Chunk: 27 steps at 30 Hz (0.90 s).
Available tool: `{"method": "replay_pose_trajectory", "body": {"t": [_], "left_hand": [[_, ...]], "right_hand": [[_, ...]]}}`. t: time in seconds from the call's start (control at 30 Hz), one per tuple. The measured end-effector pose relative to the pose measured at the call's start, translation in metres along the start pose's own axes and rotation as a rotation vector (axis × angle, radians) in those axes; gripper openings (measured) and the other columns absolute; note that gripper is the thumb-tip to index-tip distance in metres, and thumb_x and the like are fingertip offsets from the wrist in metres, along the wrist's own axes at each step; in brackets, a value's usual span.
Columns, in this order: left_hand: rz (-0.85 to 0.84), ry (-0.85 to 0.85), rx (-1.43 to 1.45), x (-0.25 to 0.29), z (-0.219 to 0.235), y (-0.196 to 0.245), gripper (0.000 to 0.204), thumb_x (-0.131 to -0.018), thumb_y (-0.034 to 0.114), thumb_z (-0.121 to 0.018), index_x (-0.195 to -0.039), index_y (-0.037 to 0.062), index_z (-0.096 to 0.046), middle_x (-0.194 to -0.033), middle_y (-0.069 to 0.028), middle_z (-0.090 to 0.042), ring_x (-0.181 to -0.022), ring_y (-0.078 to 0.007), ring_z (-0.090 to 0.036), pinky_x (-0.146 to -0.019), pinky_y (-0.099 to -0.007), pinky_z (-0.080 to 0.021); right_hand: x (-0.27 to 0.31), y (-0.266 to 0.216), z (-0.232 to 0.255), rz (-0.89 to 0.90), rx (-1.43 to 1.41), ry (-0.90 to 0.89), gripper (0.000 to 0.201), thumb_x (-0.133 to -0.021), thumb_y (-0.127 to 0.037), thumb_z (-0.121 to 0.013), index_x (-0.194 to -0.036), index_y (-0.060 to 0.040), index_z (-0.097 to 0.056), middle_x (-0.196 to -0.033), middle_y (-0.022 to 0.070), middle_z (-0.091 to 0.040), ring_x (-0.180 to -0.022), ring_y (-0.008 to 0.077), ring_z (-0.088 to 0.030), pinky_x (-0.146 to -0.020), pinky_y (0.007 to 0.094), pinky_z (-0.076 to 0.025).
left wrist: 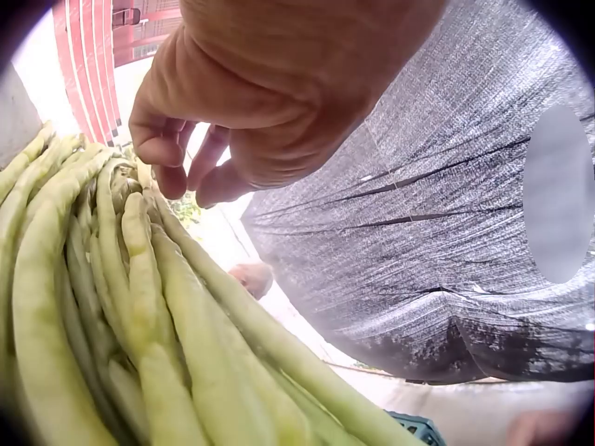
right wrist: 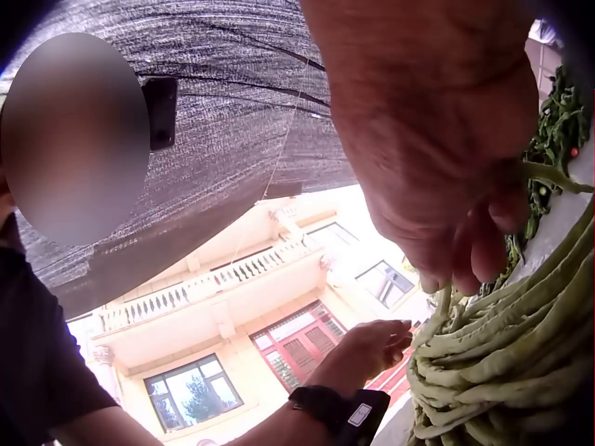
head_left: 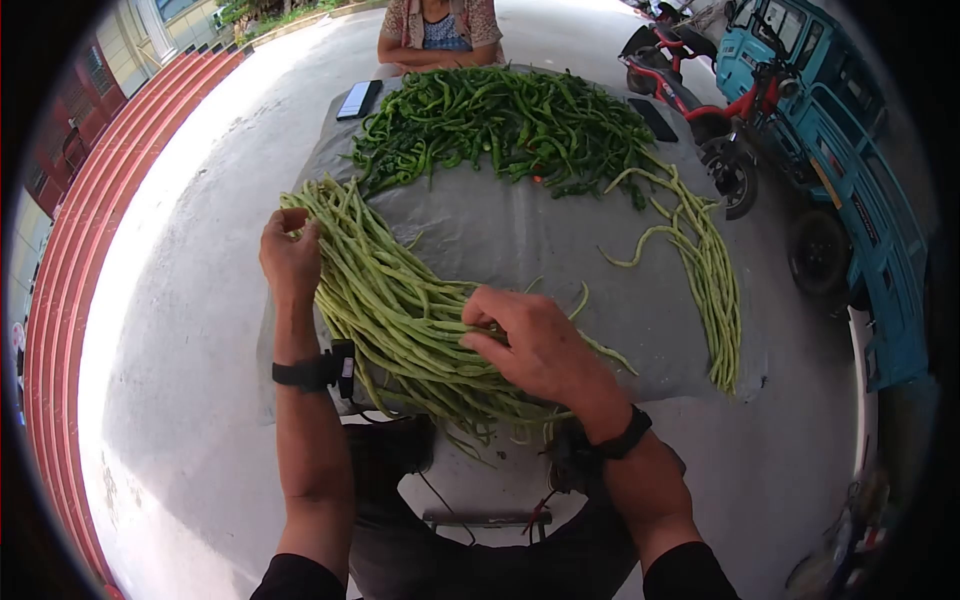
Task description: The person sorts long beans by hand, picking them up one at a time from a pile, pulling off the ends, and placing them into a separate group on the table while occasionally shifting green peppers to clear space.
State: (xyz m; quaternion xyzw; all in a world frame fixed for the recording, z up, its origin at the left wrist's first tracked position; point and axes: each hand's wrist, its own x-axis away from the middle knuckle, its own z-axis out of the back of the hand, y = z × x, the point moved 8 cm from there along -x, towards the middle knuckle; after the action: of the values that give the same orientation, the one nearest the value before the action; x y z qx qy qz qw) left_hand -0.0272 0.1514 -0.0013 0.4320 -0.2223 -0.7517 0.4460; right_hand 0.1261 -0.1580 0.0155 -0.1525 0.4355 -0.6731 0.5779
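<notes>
A thick bundle of long green beans (head_left: pixel 400 290) lies curved across the near left of the table. My left hand (head_left: pixel 291 262) is at the far left end of the bundle, its fingers bent beside the bean tips. In the left wrist view, those fingertips (left wrist: pixel 172 178) sit right behind the bean ends (left wrist: pixel 139 209); I cannot tell whether they pinch one. Over the bundle's near right part, my right hand (head_left: pixel 540 345) has its fingers curled down. From the right wrist view, a long bean (right wrist: pixel 548 175) comes out of my right hand (right wrist: pixel 446 186), above the heaped beans (right wrist: pixel 502 358).
Green peppers (head_left: pixel 500 120) heap across the table's far side, between two phones (head_left: pixel 358 100) (head_left: pixel 654 119). A smaller bunch of long beans (head_left: pixel 712 290) lies at the right on the grey cover (head_left: pixel 500 225). Someone (head_left: pixel 440 35) sits opposite. A blue three-wheeler (head_left: pixel 850 170) stands to the right.
</notes>
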Motion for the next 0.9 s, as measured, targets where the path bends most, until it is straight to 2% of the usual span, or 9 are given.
{"method": "replay_pose_trajectory", "body": {"t": [0.23,0.33,0.43,0.57,0.63,0.7,0.77,0.87,0.9], "left_hand": [[-0.018,-0.11,-0.057,-0.001,-0.01,0.0,0.021,-0.091,0.018,-0.075,-0.105,0.0027,-0.074,-0.097,-0.0096,-0.078,-0.086,-0.0219,-0.072,-0.082,-0.0375,-0.055],[-0.031,-0.105,-0.063,0.001,-0.009,0.004,0.02,-0.092,0.017,-0.075,-0.104,0.002,-0.074,-0.095,-0.0098,-0.078,-0.085,-0.0211,-0.072,-0.081,-0.0368,-0.055],[-0.028,-0.108,-0.064,0.002,-0.009,0.008,0.019,-0.093,0.017,-0.075,-0.103,0.0015,-0.074,-0.093,-0.0104,-0.077,-0.083,-0.0201,-0.071,-0.08,-0.0362,-0.055],[-0.068,-0.073,-0.049,0.003,-0.007,0.011,0.017,-0.094,0.018,-0.074,-0.102,0.0026,-0.074,-0.091,-0.0079,-0.076,-0.08,-0.0187,-0.069,-0.077,-0.0349,-0.054],[-0.089,-0.058,-0.042,0.004,-0.006,0.016,0.016,-0.095,0.018,-0.073,-0.103,0.0032,-0.074,-0.09,-0.0064,-0.076,-0.078,-0.0171,-0.068,-0.075,-0.0338,-0.053],[-0.093,-0.05,-0.027,0.005,-0.004,0.019,0.017,-0.096,0.018,-0.073,-0.103,0.0032,-0.074,-0.09,-0.0058,-0.076,-0.077,-0.0155,-0.067,-0.075,-0.0329,-0.053],[-0.099,-0.051,-0.006,0.006,-0.005,0.021,0.017,-0.096,0.018,-0.073,-0.104,0.0032,-0.075,-0.09,-0.0053,-0.076,-0.076,-0.0142,-0.066,-0.074,-0.032,-0.053],[-0.108,-0.058,0.024,0.006,-0.007,0.026,0.018,-0.096,0.018,-0.073,-0.105,0.0032,-0.075,-0.091,-0.0049,-0.076,-0.075,-0.013,-0.066,-0.073,-0.0311,-0.053],[-0.11,-0.06,0.034,0.007,-0.008,0.028,0.018,-0.096,0.018,-0.073,-0.105,0.0033,-0.075,-0.091,-0.0049,-0.076,-0.075,-0.0128,-0.066,-0.073,-0.0308,-0.053]], "right_hand": [[0.012,0.015,0.007,-0.027,0.103,-0.182,0.028,-0.087,-0.017,-0.078,-0.102,-0.0018,-0.06,-0.094,0.0148,-0.07,-0.09,0.0358,-0.068,-0.081,0.0452,-0.053],[0.018,0.026,0.022,-0.05,0.118,-0.122,0.028,-0.086,-0.017,-0.078,-0.103,-0.0007,-0.062,-0.096,0.0136,-0.07,-0.092,0.0331,-0.068,-0.083,0.0437,-0.054],[0.02,0.052,0.053,-0.086,0.094,-0.01,0.027,-0.087,-0.018,-0.078,-0.102,-0.0001,-0.064,-0.095,0.0133,-0.071,-0.091,0.032,-0.069,-0.083,0.043,-0.054],[0.055,0.113,0.122,-0.348,0.346,0.27,0.024,-0.089,-0.018,-0.077,-0.101,0.0001,-0.066,-0.095,0.0152,-0.072,-0.09,0.0326,-0.07,-0.082,0.043,-0.055],[0.086,0.155,0.16,-0.509,0.497,0.368,0.023,-0.087,-0.021,-0.077,-0.099,-0.0025,-0.069,-0.096,0.0195,-0.073,-0.094,0.0419,-0.068,-0.082,0.0499,-0.053],[0.12,0.175,0.2,-0.717,0.571,0.458,0.023,-0.086,-0.023,-0.079,-0.095,-0.0039,-0.069,-0.093,0.0187,-0.072,-0.094,0.0416,-0.068,-0.083,0.051,-0.053],[0.157,0.196,0.232,-0.824,0.653,0.591,0.018,-0.085,-0.02,-0.078,-0.092,-0.0062,-0.069,-0.093,0.0173,-0.073,-0.097,0.0402,-0.068,-0.084,0.0504,-0.053],[0.193,0.213,0.257,-0.883,0.759,0.69,0.013,-0.083,-0.015,-0.076,-0.091,-0.008,-0.069,-0.096,0.0163,-0.073,-0.1,0.0391,-0.069,-0.085,0.0494,-0.053],[0.199,0.218,0.258,-0.927,0.772,0.66,0.012,-0.082,-0.014,-0.075,-0.091,-0.0086,-0.069,-0.097,0.0159,-0.074,-0.101,0.0389,-0.069,-0.085,0.049,-0.054]]}}
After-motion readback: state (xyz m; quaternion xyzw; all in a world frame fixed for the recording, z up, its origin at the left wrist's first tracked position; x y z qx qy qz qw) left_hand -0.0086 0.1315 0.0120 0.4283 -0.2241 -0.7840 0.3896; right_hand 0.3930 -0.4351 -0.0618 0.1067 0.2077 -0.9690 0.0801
